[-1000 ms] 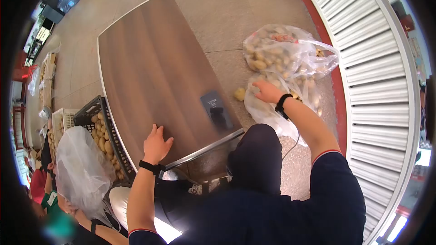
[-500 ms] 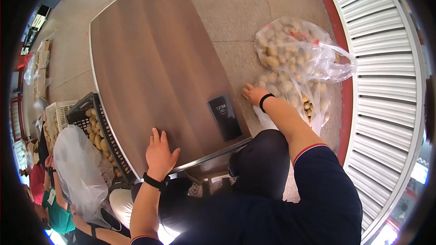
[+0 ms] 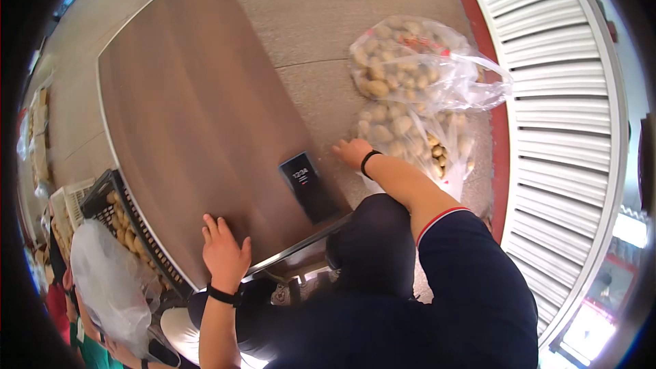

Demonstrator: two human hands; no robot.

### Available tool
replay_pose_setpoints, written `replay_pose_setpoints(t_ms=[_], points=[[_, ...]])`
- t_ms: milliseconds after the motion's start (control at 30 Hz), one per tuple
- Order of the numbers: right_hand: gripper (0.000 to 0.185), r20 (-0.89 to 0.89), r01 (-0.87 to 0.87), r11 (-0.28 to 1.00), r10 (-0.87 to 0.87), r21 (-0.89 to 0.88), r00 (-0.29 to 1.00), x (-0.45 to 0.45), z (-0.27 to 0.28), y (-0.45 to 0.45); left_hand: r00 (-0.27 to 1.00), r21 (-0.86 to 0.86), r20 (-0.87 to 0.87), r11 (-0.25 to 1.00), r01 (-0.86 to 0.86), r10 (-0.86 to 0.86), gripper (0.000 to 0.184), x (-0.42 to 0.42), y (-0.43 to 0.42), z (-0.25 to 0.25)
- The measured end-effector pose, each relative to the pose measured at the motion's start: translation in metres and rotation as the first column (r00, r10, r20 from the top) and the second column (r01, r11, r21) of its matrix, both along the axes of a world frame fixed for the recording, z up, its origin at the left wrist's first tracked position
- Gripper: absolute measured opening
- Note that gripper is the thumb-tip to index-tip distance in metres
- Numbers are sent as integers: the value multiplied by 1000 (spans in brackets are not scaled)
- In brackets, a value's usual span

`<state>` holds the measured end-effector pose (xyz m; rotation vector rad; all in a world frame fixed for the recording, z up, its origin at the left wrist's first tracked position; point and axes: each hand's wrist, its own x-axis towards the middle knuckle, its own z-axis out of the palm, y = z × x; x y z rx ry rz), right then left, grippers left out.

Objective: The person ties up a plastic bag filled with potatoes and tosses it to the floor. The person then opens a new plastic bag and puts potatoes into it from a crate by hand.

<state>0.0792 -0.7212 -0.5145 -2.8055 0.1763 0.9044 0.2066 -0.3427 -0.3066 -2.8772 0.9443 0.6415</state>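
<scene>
My left hand (image 3: 227, 253) lies on the brown wooden table (image 3: 184, 96) near its front edge, fingers spread, with nothing in it. To the right of that hand, a dark phone (image 3: 313, 190) rests on the tabletop, its screen showing 12:34. My right hand (image 3: 354, 153) is at the table's right edge, between the phone and the bags, its fingers apart and holding nothing that I can see. Just beyond it, on the floor, sits a clear plastic bag of potatoes (image 3: 396, 128). Another clear bag of potatoes (image 3: 393, 58), with red print, sits behind that one.
A black crate (image 3: 160, 254) of potatoes stands against the table's left side, partly covered by a clear plastic bag (image 3: 106, 270). Beside it is a cream crate (image 3: 67, 203). A white slatted radiator (image 3: 560, 123) runs along the right. Other people's arms show at lower left.
The whole view has shifted, so the table, bags and radiator appear further left. Both my hands stay in nearly the same places, still empty.
</scene>
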Motion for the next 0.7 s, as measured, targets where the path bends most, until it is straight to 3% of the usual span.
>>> replay_pose_setpoints(t_ms=[100, 167, 200, 267, 333, 400, 467, 567, 633, 667, 700], points=[[33, 44, 73, 994, -77, 75, 996, -3, 21, -3, 1000, 7, -18, 1000, -10, 10, 75, 0, 0, 0], [53, 139, 364, 895, -407, 257, 903, -2, 47, -2, 999, 32, -19, 999, -34, 35, 75, 1, 0, 1], [53, 139, 367, 895, -409, 255, 902, -7, 57, 0, 999, 30, -20, 999, -31, 32, 75, 1, 0, 2], [63, 348, 508, 686, -714, 521, 607, -26, 81, -1, 999, 52, -20, 998, -31, 33, 74, 1, -2, 3], [66, 494, 539, 663, -747, 519, 444, -53, 103, -15, 1000, 36, -15, 999, -23, 23, 74, 1, 1, 0], [67, 461, 636, 472, -865, 610, 200, -94, 100, -44, 1000, 21, -5, 1000, -18, 18, 74, -1, 3, -1], [66, 349, 681, 203, -934, 704, -82, -122, 132, -65, 1000, 4, 19, 1000, -13, 13, 74, -2, 4, -1], [70, 440, 760, 142, -875, 634, -204, -181, 97, -100, 999, -17, 36, 1000, -5, 6, 73, -2, 7, -3], [66, 182, 794, -180, -922, 580, -342, -204, 85, -100, 999, -32, 37, 999, -2, 3, 73, -2, 11, -5], [66, 181, 791, -178, -922, 585, -342, -206, 87, -97, 999, -42, 34, 999, -1, 3, 72, -2, 11, -5], [65, 45, 785, -270, -934, 557, -354, -208, 88, -93, 999, -43, 40, 999, -2, 4, 72, -2, 12, -5]])
